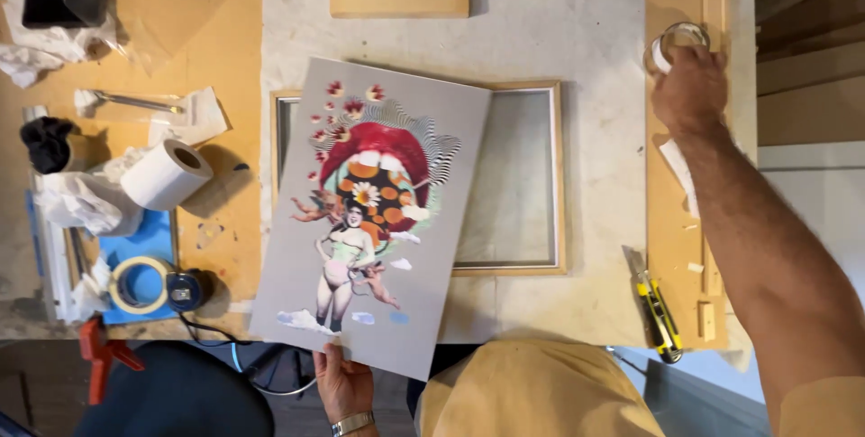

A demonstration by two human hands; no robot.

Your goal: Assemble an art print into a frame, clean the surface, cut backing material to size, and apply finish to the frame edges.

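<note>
My left hand (342,385) grips the bottom edge of a grey collage print (369,212) showing red lips, flowers and a figure. The print is held tilted over the left part of a light wooden picture frame (559,176) lying flat on the pale work surface. My right hand (689,86) reaches to the far right and closes around a roll of clear tape (678,39) resting on a wooden board (676,221).
A wood block (399,2) lies at the top centre. A yellow utility knife (658,311) sits by the right board. On the left are a toilet paper roll (167,173), a masking tape ring (138,284), crumpled tissues, a phone (63,6) and a red clamp (99,356).
</note>
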